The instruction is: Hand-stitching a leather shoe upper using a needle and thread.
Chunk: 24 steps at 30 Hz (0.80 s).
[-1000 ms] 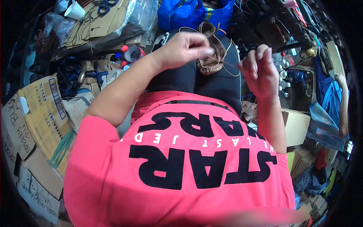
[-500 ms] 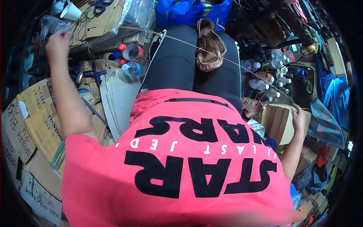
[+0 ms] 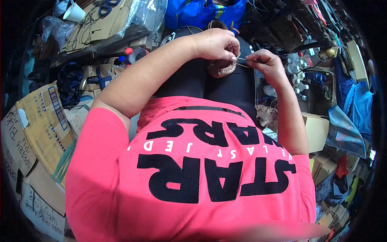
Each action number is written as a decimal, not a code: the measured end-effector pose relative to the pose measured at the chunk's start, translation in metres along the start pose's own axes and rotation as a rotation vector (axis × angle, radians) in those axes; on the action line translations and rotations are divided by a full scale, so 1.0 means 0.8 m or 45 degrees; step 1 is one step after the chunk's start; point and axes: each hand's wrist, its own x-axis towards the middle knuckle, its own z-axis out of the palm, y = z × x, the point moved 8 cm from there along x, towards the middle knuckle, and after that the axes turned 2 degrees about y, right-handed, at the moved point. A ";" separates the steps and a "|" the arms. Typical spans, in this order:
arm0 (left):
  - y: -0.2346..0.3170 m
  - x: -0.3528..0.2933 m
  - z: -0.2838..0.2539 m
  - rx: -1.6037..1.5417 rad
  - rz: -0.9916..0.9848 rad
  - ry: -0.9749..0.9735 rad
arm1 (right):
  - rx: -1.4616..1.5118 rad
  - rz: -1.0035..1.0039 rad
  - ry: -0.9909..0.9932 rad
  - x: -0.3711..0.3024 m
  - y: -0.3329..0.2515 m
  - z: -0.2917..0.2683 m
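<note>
Tan shoe (image 3: 221, 67) half hidden, left hand (image 3: 213, 43)

Cluttered craft workshop: cardboard boxes (image 3: 38, 133) stacked left, cut patterns (image 3: 100, 24) and scissors (image 3: 105, 7) far left, small bottles (image 3: 296, 74) and tools right.
</note>
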 end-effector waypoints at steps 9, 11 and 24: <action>-0.028 -0.005 0.017 -0.306 -0.063 -0.074 | -0.090 -0.095 -0.116 0.003 0.005 0.026; -0.026 -0.005 0.018 -0.365 -0.040 -0.057 | -0.091 -0.146 -0.102 0.001 0.000 0.030; -0.031 -0.007 0.038 -0.474 -0.145 -0.286 | -0.405 -0.215 0.030 -0.033 -0.039 0.036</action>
